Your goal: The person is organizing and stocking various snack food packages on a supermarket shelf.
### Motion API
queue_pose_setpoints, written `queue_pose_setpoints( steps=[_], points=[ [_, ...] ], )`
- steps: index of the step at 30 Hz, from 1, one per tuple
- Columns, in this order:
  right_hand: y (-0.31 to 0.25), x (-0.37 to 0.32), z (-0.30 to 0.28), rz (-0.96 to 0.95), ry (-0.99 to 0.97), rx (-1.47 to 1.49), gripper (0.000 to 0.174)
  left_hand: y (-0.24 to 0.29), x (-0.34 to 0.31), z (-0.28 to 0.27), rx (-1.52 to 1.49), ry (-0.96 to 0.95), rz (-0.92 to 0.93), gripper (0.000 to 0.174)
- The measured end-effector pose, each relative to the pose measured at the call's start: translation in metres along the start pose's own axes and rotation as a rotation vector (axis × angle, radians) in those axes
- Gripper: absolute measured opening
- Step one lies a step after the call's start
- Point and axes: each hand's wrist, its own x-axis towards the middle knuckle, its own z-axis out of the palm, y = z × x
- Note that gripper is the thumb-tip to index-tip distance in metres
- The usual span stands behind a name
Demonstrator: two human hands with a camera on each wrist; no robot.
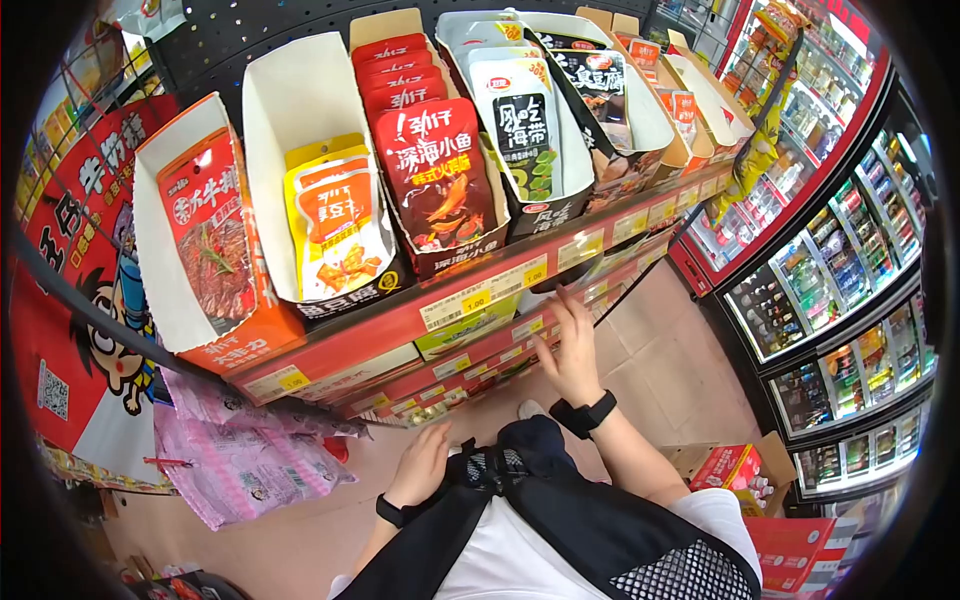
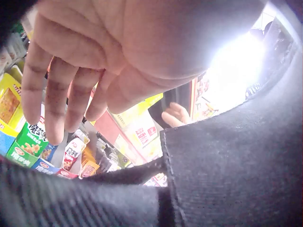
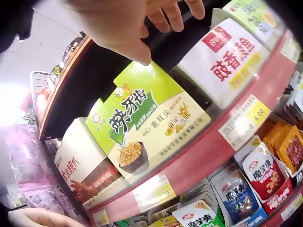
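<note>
My right hand [image 1: 570,345] reaches to the front of the snack rack, just below the top shelf, its fingers spread and nothing held. In the right wrist view its thumb tip is right at the top edge of a green and cream snack box [image 3: 147,113], with the other fingers over the dark space behind. A white box with red lettering [image 3: 218,61] stands to the right of that box. Low in front of my body hangs my left hand [image 1: 420,465], loose and holding nothing. The left wrist view shows its palm and slightly bent fingers.
Open cartons of snack pouches, including a dark red fish snack carton [image 1: 435,180], line the top shelf [image 1: 450,295]. Pink packages [image 1: 240,450] hang at the left end. Glass-door drink coolers [image 1: 830,270] stand at right, with a cardboard box [image 1: 745,470] on the floor.
</note>
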Motion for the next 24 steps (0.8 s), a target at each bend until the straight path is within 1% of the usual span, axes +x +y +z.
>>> queue_pose_setpoints(
  steps=[2, 3, 6, 7, 10, 14, 15, 18, 19, 22, 23, 24],
  points=[
    [-0.007, 0.026, -0.004, -0.128, -0.047, 0.004, 0.056, 0.005, 0.009, 0.002, 0.013, -0.017, 0.007, 0.035],
    [-0.008, 0.036, -0.003, -0.186, -0.084, -0.030, 0.046, 0.009, 0.014, 0.003, 0.024, -0.015, 0.011, 0.035],
    [-0.001, 0.058, 0.005, -0.304, -0.274, -0.008, 0.034, 0.024, 0.023, 0.008, 0.052, 0.019, 0.015, 0.035],
    [0.006, 0.061, 0.010, -0.334, -0.239, -0.022, 0.022, 0.030, 0.025, 0.011, 0.058, 0.044, 0.015, 0.035],
    [0.012, 0.068, 0.009, -0.372, -0.236, 0.042, 0.028, 0.040, 0.034, 0.025, 0.063, 0.105, -0.018, 0.035],
    [0.026, 0.069, 0.009, -0.432, -0.190, 0.091, 0.029, 0.063, 0.048, 0.049, 0.084, 0.163, -0.027, 0.032],
    [0.032, 0.070, 0.011, -0.428, -0.201, 0.121, 0.032, 0.069, 0.052, 0.056, 0.082, 0.170, -0.032, 0.032],
    [0.044, 0.077, 0.007, -0.433, -0.314, 0.177, 0.030, 0.087, 0.067, 0.076, 0.081, 0.189, -0.056, 0.033],
    [0.046, 0.078, 0.003, -0.426, -0.315, 0.237, 0.036, 0.091, 0.073, 0.082, 0.085, 0.191, -0.066, 0.033],
    [0.058, 0.083, -0.023, -0.445, -0.282, 0.320, 0.038, 0.103, 0.091, 0.103, 0.093, 0.230, -0.059, 0.034],
    [0.068, 0.081, -0.031, -0.404, -0.319, 0.341, 0.036, 0.107, 0.096, 0.110, 0.096, 0.250, -0.051, 0.034],
    [0.081, 0.079, -0.038, -0.385, -0.298, 0.343, 0.036, 0.113, 0.099, 0.115, 0.093, 0.257, -0.075, 0.034]
  ],
)
